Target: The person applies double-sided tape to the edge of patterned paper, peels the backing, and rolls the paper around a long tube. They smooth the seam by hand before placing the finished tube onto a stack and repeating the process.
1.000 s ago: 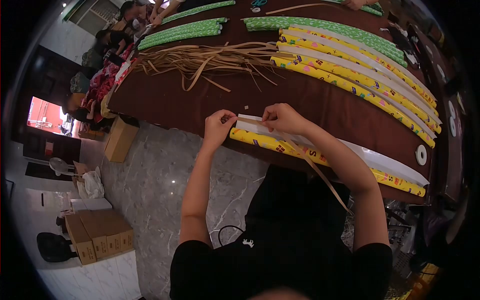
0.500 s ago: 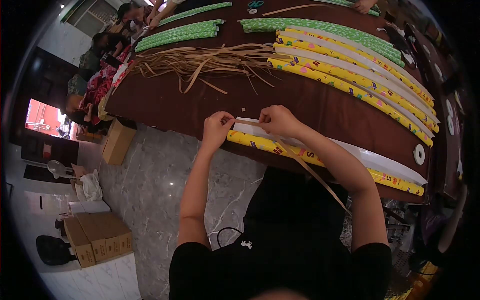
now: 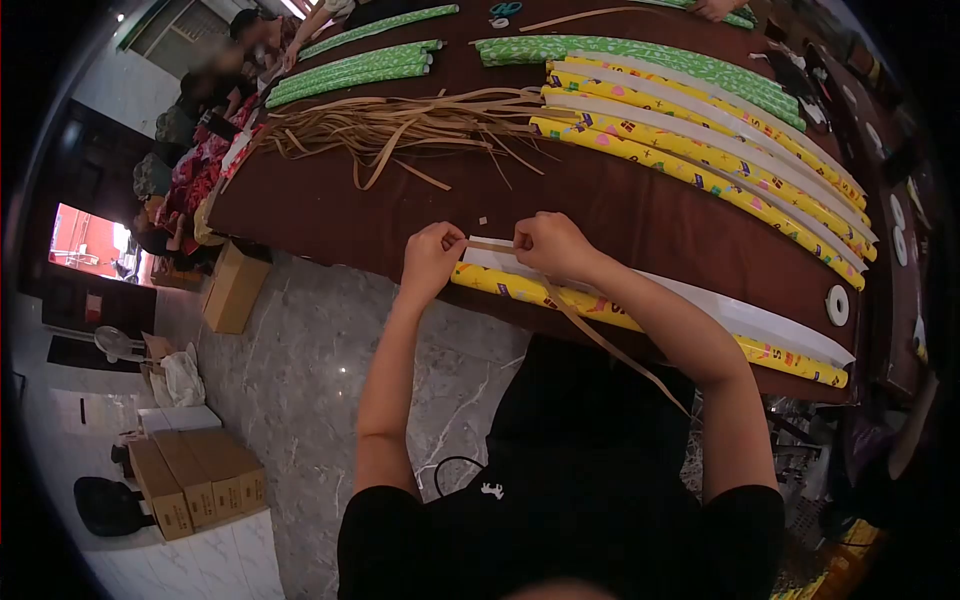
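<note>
A yellow patterned roll of wrapping paper (image 3: 500,285) lies along the table's near edge, its white flap (image 3: 690,305) opened outward. Across the flap's left end runs a brown paper strip (image 3: 610,347), whose loose tail hangs over the roll toward my body. My left hand (image 3: 432,262) pinches the strip's left end at the paper's corner. A short way to the right, my right hand (image 3: 555,245) is closed on the same strip, its fingertips partly hidden. Just beyond the hands lies a small pale square scrap (image 3: 483,220).
Brown strips (image 3: 400,130) lie in a loose heap beyond my hands. More yellow rolls (image 3: 700,165) and green rolls (image 3: 640,62) lie at the back. A white tape roll (image 3: 838,305) sits at the right. Other people's hands (image 3: 715,8) work at the far side.
Both hands stay on the strip at nearly the same place. The right hand has shifted very slightly left, and the strip's hanging tail has swung a little.
</note>
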Available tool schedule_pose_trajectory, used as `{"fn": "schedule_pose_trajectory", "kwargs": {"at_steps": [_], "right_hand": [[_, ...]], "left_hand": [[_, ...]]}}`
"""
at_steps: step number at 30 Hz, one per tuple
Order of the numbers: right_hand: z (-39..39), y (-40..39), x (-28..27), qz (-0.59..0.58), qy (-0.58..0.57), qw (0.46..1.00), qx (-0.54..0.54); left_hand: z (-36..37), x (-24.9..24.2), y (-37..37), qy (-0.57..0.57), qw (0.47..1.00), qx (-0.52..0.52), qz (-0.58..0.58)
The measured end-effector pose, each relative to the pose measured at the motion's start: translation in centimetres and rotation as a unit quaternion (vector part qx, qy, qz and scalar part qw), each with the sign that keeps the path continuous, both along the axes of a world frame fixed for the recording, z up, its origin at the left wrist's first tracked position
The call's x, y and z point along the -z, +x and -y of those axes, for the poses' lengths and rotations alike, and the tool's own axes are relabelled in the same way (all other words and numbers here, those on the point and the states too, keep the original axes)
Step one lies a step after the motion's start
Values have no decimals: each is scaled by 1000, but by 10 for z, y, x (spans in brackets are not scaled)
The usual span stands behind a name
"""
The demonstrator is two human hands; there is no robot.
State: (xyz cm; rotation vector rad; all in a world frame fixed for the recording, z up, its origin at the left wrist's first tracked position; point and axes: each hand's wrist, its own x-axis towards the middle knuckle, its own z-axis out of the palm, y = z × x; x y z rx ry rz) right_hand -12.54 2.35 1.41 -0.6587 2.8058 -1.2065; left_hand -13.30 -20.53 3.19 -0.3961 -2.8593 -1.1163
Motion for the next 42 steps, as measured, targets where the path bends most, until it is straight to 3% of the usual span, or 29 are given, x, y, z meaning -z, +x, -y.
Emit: {"fn": "schedule_pose_trajectory", "kwargs": {"at_steps": [4, 7, 12, 17, 21, 24, 27, 29, 31, 33, 36, 42], "right_hand": [[0, 0, -1, 20, 0, 1000, -20], [0, -1, 1, 18, -2, 1000, -17], [-1, 0, 4, -24, -1, 1000, -7], [-15, 1, -20, 136, -70, 986, -64], [-25, -1, -20, 168, -113, 975, -93], [-34, 1, -33, 118, -41, 990, -60], [-44, 15, -46, 198, -11, 980, -35], [-55, 37, -53, 310, -166, 935, -38], [-73, 60, -62, 347, -186, 919, -29], [-96, 83, -68, 399, -239, 884, 55], [-134, 118, -62, 350, -276, 887, 119], [-192, 173, -66, 240, -185, 915, 265]], "left_hand": [[-9, -12, 13, -120, 984, -30, -129], [-32, -9, 39, -131, 964, 51, -226], [-61, 18, 62, -91, 971, 69, -208], [-65, 20, 67, -123, 969, 46, -211], [-63, 23, 68, -141, 966, 56, -212], [-63, 26, 66, -138, 964, 58, -220], [-61, 27, 65, -135, 963, 61, -224], [-60, 28, 66, -130, 963, 67, -225], [-61, 28, 66, -130, 964, 62, -224], [-61, 28, 66, -132, 963, 63, -224], [-60, 26, 65, -142, 964, 69, -215], [-59, 28, 64, -135, 967, 76, -202]]}}
